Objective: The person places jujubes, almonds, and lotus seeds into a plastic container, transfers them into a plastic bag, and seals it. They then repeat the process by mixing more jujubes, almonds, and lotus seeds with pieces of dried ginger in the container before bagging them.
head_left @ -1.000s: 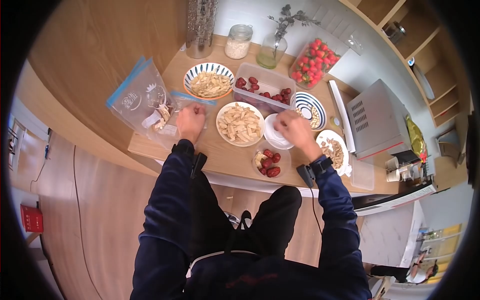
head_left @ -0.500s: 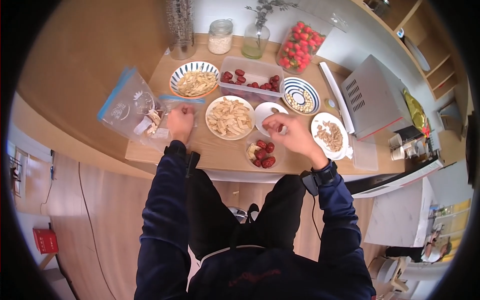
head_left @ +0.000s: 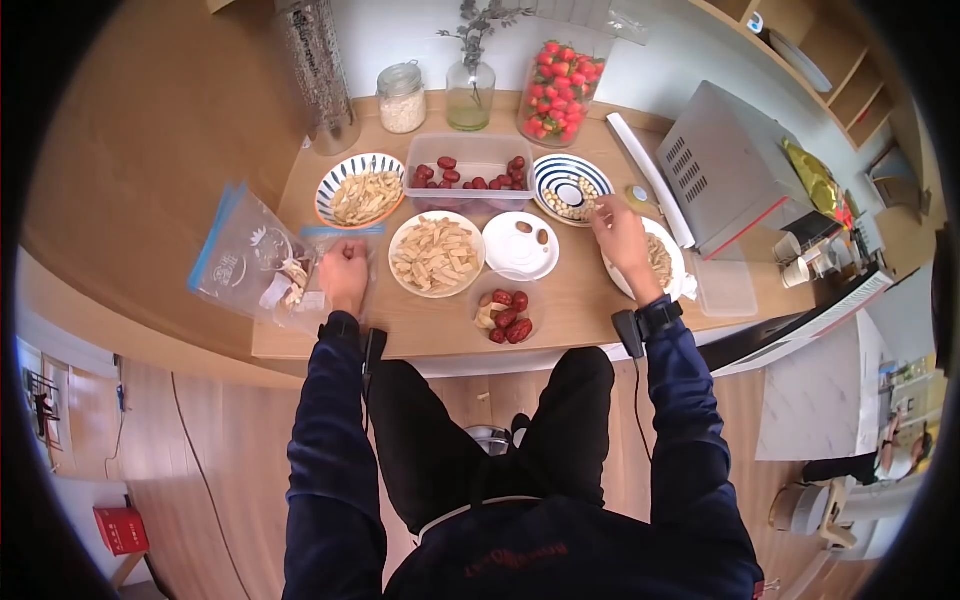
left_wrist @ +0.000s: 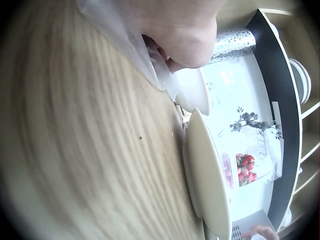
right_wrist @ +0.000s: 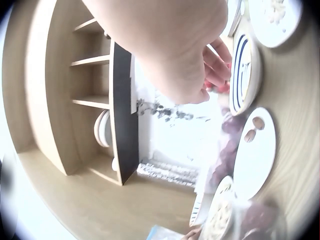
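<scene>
My left hand (head_left: 345,277) grips a clear plastic bag (left_wrist: 125,42) at the table's left, with its fingers curled. Over the right edge of a blue-ringed bowl (head_left: 557,172) of small pale seeds, my right hand (head_left: 622,243) has loosely bent fingers; the right wrist view shows thumb and fingers apart, nothing visible between them. Left of that hand, a white plate (head_left: 505,262) bears two brown pieces (right_wrist: 250,135) and tiny pale bits. In front of it stands a clear cup with red dates (head_left: 517,330) and pale slices.
Bowls of pale slices (head_left: 435,256) and shavings (head_left: 366,198) stand left of centre, beside a plastic box (head_left: 470,150) of dates. A zip bag (head_left: 240,262) lies far left. Behind are a jar (head_left: 402,105), a vase (head_left: 470,100) and strawberries (head_left: 562,85); a grey appliance (head_left: 715,165) stands right.
My right hand has moved from above the white plate rightward to the seed bowl, uncovering the two brown pieces. My left hand stays at the bag. The head view has shifted.
</scene>
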Action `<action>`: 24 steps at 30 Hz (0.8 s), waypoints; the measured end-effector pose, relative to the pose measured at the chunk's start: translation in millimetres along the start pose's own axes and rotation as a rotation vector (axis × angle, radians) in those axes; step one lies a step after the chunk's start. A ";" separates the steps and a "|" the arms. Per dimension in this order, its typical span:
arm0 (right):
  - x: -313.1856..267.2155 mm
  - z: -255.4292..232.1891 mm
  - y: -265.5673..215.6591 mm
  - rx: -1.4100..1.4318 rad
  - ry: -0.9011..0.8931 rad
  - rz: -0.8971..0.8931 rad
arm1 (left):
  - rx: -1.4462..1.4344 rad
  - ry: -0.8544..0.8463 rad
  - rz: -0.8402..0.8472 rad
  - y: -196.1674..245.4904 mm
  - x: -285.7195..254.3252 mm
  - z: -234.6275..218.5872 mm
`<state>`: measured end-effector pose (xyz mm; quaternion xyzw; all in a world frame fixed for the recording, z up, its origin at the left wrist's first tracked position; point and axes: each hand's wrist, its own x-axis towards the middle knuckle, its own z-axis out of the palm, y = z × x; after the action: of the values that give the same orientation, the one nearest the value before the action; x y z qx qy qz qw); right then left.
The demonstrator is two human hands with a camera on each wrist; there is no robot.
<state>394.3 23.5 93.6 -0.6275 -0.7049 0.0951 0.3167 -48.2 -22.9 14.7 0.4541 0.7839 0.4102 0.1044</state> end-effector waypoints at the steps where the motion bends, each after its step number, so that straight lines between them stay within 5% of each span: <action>1: 6.3 6.8 18.6 -0.066 0.025 0.001 | 0.002 0.003 0.001 0.4 -0.3 -0.4; 9: 47.5 31.4 36.5 -0.428 -0.045 -0.252 | 0.000 0.021 0.003 0.4 -1.4 0.6; 16: 87.0 63.8 38.2 -0.557 -0.148 -0.164 | -0.003 0.034 0.007 -0.8 -0.9 2.3; 21: 108.6 89.3 59.0 -0.397 -0.074 -0.061 | 0.012 0.036 0.000 -2.1 0.1 1.9; 24: 123.0 72.2 68.3 -0.315 -0.244 -0.097 | 0.015 0.025 -0.021 -0.3 -0.7 2.5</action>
<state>408.3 172.0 41.2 -0.6185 -0.7736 0.0440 0.1311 -46.6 -22.2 12.6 0.4413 0.7930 0.4089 0.0955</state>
